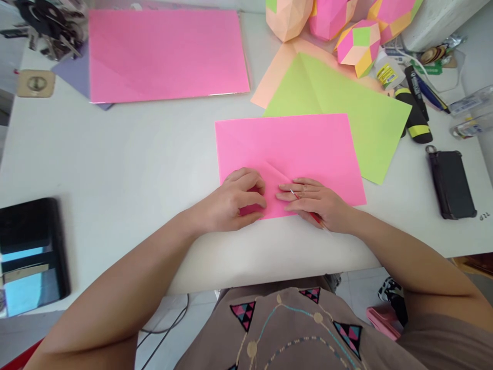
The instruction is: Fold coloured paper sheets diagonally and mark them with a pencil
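Note:
A pink paper sheet (308,144) lies in front of me, with a creased or folded part between my hands. My left hand (246,199) rests at its lower left, fingers curled and thumb and fingertips on the pink paper. On the lower right part, my right hand (318,204) lies with its fingers stretched over the paper. Held between those fingers is a slim red tool (316,218) with a thin metal tip; its exact kind is not clear. Under the pink sheet, a green paper sheet (377,139) sticks out to the right and back.
A pink paper stack (165,56) lies back left. Faceted paper shapes (358,46) and a glue bottle (388,69) stand back right, beside a black-and-yellow tool (416,118). A black phone case (452,182) lies right, a tablet (33,257) left. Scissors (50,20) stand far left.

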A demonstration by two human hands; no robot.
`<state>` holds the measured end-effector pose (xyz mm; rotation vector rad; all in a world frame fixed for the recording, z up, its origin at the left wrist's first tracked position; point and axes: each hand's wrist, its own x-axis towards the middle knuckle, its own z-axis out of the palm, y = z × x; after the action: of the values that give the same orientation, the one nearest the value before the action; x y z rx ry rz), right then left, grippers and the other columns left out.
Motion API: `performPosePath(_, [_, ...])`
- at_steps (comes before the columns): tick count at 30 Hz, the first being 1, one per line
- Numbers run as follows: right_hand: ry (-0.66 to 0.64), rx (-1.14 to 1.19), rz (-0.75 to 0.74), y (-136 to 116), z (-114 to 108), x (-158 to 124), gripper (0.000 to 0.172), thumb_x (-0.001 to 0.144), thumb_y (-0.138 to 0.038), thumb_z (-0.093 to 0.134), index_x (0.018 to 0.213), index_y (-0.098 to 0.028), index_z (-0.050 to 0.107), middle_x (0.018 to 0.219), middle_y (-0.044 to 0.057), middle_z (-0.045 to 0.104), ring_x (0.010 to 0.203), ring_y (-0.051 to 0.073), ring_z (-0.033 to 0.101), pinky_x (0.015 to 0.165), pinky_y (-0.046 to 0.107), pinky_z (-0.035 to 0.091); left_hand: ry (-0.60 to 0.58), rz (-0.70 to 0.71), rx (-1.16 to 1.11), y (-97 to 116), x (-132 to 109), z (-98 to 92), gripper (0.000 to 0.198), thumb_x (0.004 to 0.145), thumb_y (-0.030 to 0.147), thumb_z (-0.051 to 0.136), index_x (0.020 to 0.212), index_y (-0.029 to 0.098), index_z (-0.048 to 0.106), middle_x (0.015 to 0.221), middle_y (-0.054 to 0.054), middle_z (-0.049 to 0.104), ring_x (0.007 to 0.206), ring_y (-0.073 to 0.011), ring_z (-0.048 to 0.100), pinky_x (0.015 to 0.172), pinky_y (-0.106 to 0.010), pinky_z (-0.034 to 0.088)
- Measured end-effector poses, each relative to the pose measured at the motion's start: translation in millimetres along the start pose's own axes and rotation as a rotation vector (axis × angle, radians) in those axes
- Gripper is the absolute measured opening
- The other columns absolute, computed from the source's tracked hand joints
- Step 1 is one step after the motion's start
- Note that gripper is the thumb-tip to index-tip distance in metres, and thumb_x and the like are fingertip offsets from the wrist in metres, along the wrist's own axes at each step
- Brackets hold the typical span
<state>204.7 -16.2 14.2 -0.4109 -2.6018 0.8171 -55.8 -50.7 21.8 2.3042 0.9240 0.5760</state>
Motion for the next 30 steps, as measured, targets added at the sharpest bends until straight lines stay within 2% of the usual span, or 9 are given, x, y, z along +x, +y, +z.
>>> performPosePath(7, [0.000, 0.027, 0.022, 1, 0, 0, 0.028, 0.091, -0.007, 0.045, 0.107, -0.023, 0.059, 0.124, 0.006, 0.064, 0.128, 0.015, 0.049, 0.107, 0.042, 0.039, 0.061, 0.043, 0.142, 3, -1, 7.5, 0.015, 0.090, 0.022, 0.051, 0.082, 0.020, 0.064, 0.096, -0.008, 0.059, 0.106, -0.0240, 0.049, 0.091, -0.042, 0.042])
performPosePath(12, [0.011, 0.030, 0.010, 0, 0, 0, 0.027, 0.090, -0.005, 0.045, 0.106, -0.021, 0.059, 0.122, 0.008, 0.065, 0.128, 0.015, 0.049, 0.106, 0.042, 0.040, 0.108, 0.100, 0.172, 2, -1, 8.8, 0.017, 0.091, 0.019, 0.051, 0.081, 0.020, 0.065, 0.095, -0.008, 0.061, 0.105, -0.0234, 0.053, 0.089, -0.042, 0.044])
performPosePath(16, [0.009, 0.023, 0.007, 0, 0, 1, 0.027, 0.090, -0.005, 0.045, 0.107, -0.022, 0.059, 0.123, 0.007, 0.065, 0.128, 0.015, 0.049, 0.106, 0.043, 0.040, 0.096, 0.101, 0.166, 4, -1, 7.8, 0.016, 0.091, 0.018, 0.051, 0.081, 0.020, 0.064, 0.094, -0.007, 0.062, 0.105, -0.0229, 0.053, 0.089, -0.042, 0.045])
performPosePath(22, [0.031, 0.012, -0.002, 1, 2, -1, 0.026, 0.090, -0.006, 0.046, 0.105, -0.021, 0.060, 0.122, 0.008, 0.066, 0.127, 0.016, 0.050, 0.105, 0.042, 0.041, 0.039, 0.213, 0.198, 13, 1, 10.3, 0.022, 0.093, 0.008, 0.041, 0.085, 0.017, 0.060, 0.098, -0.008, 0.065, 0.103, -0.0210, 0.057, 0.086, -0.036, 0.050])
performPosePath(26, [0.045, 0.022, 0.001, 3, 5, -2, 0.024, 0.091, -0.008, 0.047, 0.105, -0.022, 0.060, 0.122, 0.007, 0.065, 0.126, 0.017, 0.051, 0.106, 0.044, 0.040, 0.016, 0.237, 0.273, 19, 2, 11.7, 0.027, 0.093, 0.006, 0.035, 0.092, 0.015, 0.060, 0.097, -0.008, 0.066, 0.100, -0.0209, 0.057, 0.082, -0.035, 0.051])
performPosePath(30, [0.164, 0.134, 0.020, -2, 2, 0, 0.015, 0.092, -0.014, 0.049, 0.100, -0.019, 0.062, 0.110, 0.010, 0.070, 0.119, 0.020, 0.057, 0.098, 0.043, 0.047, -0.025, 0.236, 0.370, 22, 2, 12.6, 0.031, 0.093, 0.005, 0.033, 0.097, 0.015, 0.062, 0.099, -0.008, 0.065, 0.099, -0.0211, 0.056, 0.080, -0.035, 0.051])
